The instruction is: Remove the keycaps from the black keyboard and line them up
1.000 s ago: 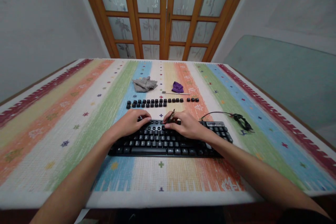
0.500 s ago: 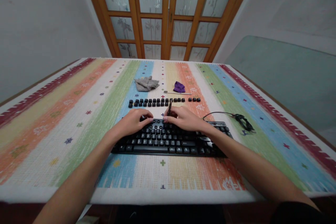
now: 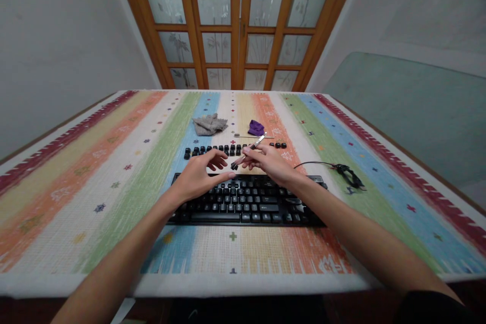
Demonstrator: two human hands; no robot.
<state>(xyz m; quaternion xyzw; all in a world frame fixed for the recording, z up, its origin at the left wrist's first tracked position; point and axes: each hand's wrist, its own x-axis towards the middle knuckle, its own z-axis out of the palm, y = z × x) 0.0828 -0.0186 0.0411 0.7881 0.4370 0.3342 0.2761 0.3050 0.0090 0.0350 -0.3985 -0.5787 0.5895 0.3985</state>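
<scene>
A black keyboard [image 3: 228, 207] lies across the tablecloth in front of me. My right hand [image 3: 271, 162] is raised above its back edge, fingers closed on a slim pen-like tool [image 3: 258, 142] with a silvery upper end. At the tool's lower end is a small black piece [image 3: 234, 166]; whether it is a keycap or the tool's own tip I cannot tell. My left hand [image 3: 201, 174] hovers over the keyboard's back left part, thumb stretched out and fingers curved apart, holding nothing. Behind the hands stand rows of loose black keycaps [image 3: 208, 149], partly hidden by my fingers.
A crumpled grey cloth [image 3: 209, 125] and a purple cloth [image 3: 256, 127] lie farther back. Near them rests a thin rod [image 3: 250, 136]. The keyboard's bundled black cable [image 3: 348, 174] is at the right. Beyond the striped tablecloth [image 3: 125, 202] stand wooden glazed doors [image 3: 238, 25].
Both hands have lifted off the keyboard's top edge. The tool has swung from near upright to a slant, its silvery end now showing. My left hand has opened out from its pinch.
</scene>
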